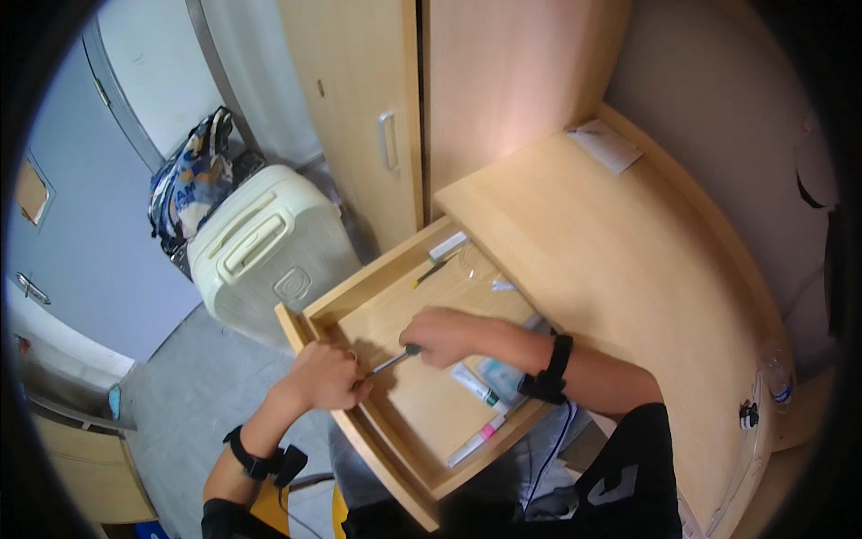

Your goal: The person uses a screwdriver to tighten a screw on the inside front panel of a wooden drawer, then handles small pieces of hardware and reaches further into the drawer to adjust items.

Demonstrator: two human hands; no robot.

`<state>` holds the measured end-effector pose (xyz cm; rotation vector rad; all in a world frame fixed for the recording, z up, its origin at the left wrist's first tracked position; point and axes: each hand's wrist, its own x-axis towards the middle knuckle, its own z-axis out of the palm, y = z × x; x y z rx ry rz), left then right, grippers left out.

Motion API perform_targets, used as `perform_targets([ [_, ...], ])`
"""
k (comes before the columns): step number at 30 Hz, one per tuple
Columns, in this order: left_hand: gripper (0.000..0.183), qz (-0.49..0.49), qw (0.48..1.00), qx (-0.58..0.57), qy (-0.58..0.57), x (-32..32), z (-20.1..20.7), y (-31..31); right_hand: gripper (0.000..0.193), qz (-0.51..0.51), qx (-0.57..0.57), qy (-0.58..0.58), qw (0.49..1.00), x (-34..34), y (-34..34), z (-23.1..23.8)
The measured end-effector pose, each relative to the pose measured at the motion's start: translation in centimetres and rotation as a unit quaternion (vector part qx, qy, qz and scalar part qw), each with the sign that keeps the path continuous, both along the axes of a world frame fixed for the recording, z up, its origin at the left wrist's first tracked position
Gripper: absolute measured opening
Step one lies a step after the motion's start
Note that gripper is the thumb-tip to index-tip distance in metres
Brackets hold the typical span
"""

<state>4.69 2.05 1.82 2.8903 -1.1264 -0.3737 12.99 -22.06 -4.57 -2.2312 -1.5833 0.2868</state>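
A light wooden drawer [316, 316] stands pulled out from under the desk [620, 260]. My right hand [449, 334] is closed on the dark handle of a screwdriver [395, 361] whose metal shaft points left toward the drawer's front wall. There my left hand [325, 377] rests with curled fingers right at the tip; whether it pinches something is hidden. Beside my right wrist, inside the drawer, lie a white tube [474, 384] and a white and pink pen-like stick [476, 440].
Small items lie at the drawer's back: a white box [447, 244], a pencil-like stick [429, 273]. A cream suitcase [269, 247] with a patterned bag [193, 180] stands left. Tall wooden cabinet doors [377, 117] rise behind. A paper [603, 144] and bottle [778, 377] sit on the desk.
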Motion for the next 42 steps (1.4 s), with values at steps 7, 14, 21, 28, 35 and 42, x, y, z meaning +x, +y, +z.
perform_targets([
  [7,0.036,0.018,1.0,0.002,0.011,-0.4,-0.2,-0.8,0.015,-0.026,-0.057,-0.001,0.998,-1.2,-0.5,-0.5],
  [14,0.036,0.054,0.997,0.046,0.032,-0.9,0.2,-0.6,0.012,-0.016,0.016,-0.095,0.995,-1.0,-0.1,-1.8],
  [21,0.041,0.077,0.996,0.022,0.023,-0.5,-0.4,-0.4,0.014,-0.066,-0.039,0.006,0.997,-1.4,0.0,-0.1],
  [28,0.037,0.075,0.997,0.007,0.007,-0.4,-0.1,-0.6,0.022,-0.086,-0.105,0.076,0.988,-0.7,-0.2,0.5],
  [35,0.036,0.082,0.996,-0.037,0.021,-0.5,0.0,-0.7,0.018,-0.052,-0.111,0.021,0.992,-0.2,-0.2,-0.5],
  [42,0.035,0.081,0.995,0.008,0.054,-0.6,0.3,-0.6,0.02,-0.091,-0.102,0.028,0.99,-0.7,0.1,1.2],
])
